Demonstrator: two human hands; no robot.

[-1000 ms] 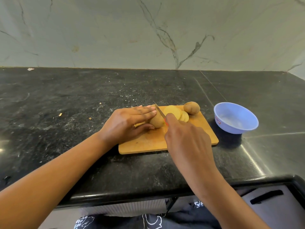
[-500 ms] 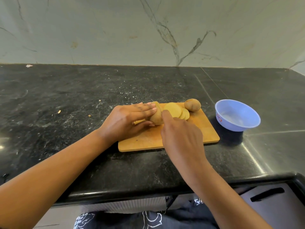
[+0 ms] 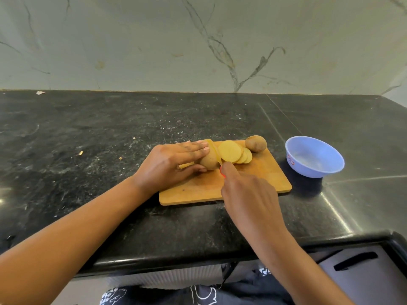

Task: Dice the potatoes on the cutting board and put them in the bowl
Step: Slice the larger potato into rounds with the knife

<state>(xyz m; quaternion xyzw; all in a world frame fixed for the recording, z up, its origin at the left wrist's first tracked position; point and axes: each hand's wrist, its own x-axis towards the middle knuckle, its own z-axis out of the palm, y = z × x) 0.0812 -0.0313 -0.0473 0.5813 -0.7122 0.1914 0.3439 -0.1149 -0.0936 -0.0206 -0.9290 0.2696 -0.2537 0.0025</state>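
A flat wooden cutting board (image 3: 264, 177) lies on the black stone surface (image 3: 110, 139), close to its near edge. The person's left hand (image 3: 169, 166) lies over the left end of a half-cut brown potato (image 3: 209, 161) in the middle of the board. Its grip is clamped on the potato: the fingers lie along the top and the thumb presses the near side.

The right hand (image 3: 246, 190) comes in from the near right. Its grip is closed around a thin knife with a red handle (image 3: 217, 156), and only a bit of red peeks out by the first finger. The blade stands at the cut end of the potato, just right of the left fingertips.

Right beside the blade, round yellow potato slices (image 3: 230, 151) lean in a row, each resting on the next. A small whole brown potato (image 3: 255, 143) sits at the far right corner of the board, just beside the last slice.

A round light blue plastic bowl (image 3: 317, 172) stands on the surface to the right of the board, apart from it. A pale marble wall with dark veins (image 3: 154, 40) rises behind the surface.
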